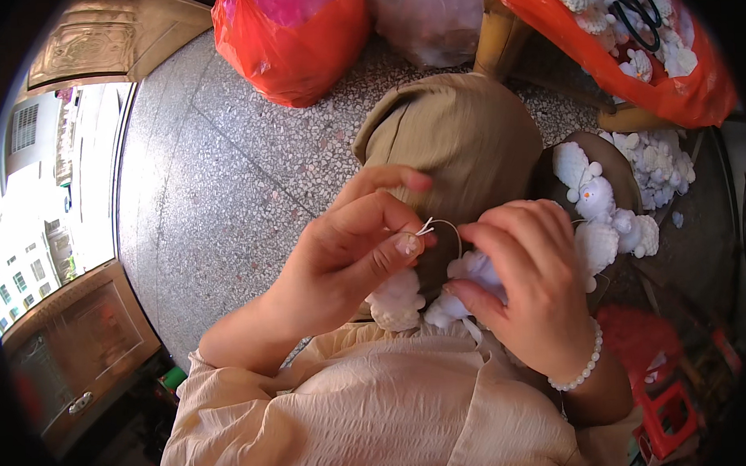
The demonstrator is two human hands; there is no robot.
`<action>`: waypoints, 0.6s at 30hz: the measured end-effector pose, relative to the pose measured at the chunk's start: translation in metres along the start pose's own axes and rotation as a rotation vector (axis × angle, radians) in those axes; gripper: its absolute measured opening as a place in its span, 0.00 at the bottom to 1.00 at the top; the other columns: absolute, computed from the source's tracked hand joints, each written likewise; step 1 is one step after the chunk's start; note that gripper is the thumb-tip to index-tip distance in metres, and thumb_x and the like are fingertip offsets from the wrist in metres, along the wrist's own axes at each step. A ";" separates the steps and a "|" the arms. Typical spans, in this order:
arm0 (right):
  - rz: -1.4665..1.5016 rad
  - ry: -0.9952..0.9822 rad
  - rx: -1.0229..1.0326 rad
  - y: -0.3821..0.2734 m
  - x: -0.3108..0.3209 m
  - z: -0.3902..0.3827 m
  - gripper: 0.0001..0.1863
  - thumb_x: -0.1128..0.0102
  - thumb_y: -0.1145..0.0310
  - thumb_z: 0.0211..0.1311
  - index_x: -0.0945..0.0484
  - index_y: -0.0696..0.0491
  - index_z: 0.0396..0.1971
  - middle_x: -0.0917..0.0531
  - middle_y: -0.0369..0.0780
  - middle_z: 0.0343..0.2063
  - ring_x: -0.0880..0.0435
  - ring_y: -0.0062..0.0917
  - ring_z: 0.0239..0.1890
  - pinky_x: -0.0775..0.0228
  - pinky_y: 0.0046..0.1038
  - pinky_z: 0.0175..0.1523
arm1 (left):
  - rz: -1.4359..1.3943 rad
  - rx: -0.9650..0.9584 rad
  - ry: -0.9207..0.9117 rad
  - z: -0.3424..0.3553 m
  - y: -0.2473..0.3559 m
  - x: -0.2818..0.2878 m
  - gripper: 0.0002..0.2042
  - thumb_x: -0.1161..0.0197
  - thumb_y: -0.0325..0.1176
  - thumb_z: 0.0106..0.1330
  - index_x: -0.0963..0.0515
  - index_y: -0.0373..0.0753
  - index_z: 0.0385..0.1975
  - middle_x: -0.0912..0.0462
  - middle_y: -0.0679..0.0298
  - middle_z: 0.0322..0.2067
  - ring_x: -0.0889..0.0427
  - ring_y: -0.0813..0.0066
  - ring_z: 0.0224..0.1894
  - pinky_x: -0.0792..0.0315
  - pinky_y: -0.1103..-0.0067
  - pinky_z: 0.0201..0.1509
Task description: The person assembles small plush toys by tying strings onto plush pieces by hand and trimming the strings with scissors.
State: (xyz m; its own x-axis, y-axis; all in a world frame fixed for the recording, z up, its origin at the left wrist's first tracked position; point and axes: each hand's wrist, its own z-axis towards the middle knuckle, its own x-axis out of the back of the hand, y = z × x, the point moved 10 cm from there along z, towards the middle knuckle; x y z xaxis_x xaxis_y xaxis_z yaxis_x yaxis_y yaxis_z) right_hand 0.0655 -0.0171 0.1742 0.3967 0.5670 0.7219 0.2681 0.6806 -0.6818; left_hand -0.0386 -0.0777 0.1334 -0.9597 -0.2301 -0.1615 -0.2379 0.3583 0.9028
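My left hand (347, 257) pinches white string ends (425, 229) between thumb and forefinger, with another finger raised. A thin loop of cord runs from there toward my right hand (529, 285), whose curled fingers grip a white plush piece (472, 285) on my lap. A white knobbly piece (392, 302) hangs below my left hand, partly hidden. Beside my right hand, several white plush pieces (593, 194), one with an orange nose, rest on a dark surface against my olive-clad leg (452, 132).
An orange bag (288, 47) and a translucent bag (423, 22) stand on the speckled floor (199, 181). An orange bag (680, 99) holding white pieces and black scissors (636, 14) rests on a wooden stool (494, 40). A red plastic object (671, 420) sits lower right; wooden doors (77, 342) are left.
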 end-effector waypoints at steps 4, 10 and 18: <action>0.168 0.252 0.031 0.004 0.034 0.007 0.14 0.35 0.76 0.44 0.23 0.59 0.35 0.24 0.43 0.32 0.25 0.34 0.35 0.34 0.32 0.42 | -0.050 -0.056 0.030 0.007 0.015 0.006 0.04 0.42 0.28 0.64 0.25 0.33 0.31 0.26 0.58 0.37 0.24 0.75 0.38 0.27 0.78 0.38; 0.280 0.269 0.130 -0.002 0.035 0.026 0.06 0.38 0.77 0.52 0.25 0.60 0.29 0.23 0.41 0.28 0.26 0.29 0.29 0.34 0.26 0.34 | -0.211 0.023 -0.107 0.013 0.009 -0.013 0.04 0.43 0.25 0.65 0.25 0.31 0.34 0.24 0.65 0.34 0.25 0.83 0.33 0.29 0.84 0.37; 0.439 0.291 -0.078 0.021 0.020 0.024 0.04 0.39 0.76 0.53 0.26 0.55 0.25 0.24 0.38 0.24 0.26 0.32 0.28 0.35 0.29 0.33 | -0.261 0.124 -0.132 0.016 0.001 -0.018 0.05 0.42 0.27 0.65 0.25 0.31 0.35 0.22 0.65 0.29 0.24 0.82 0.31 0.28 0.85 0.35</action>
State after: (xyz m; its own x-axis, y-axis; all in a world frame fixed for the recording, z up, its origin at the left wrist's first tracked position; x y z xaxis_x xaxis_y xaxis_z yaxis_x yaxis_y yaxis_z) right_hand 0.0585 0.0196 0.1772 0.7101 0.6313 0.3118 0.0822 0.3655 -0.9272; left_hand -0.0236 -0.0588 0.1310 -0.8733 -0.2120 -0.4387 -0.4869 0.4118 0.7703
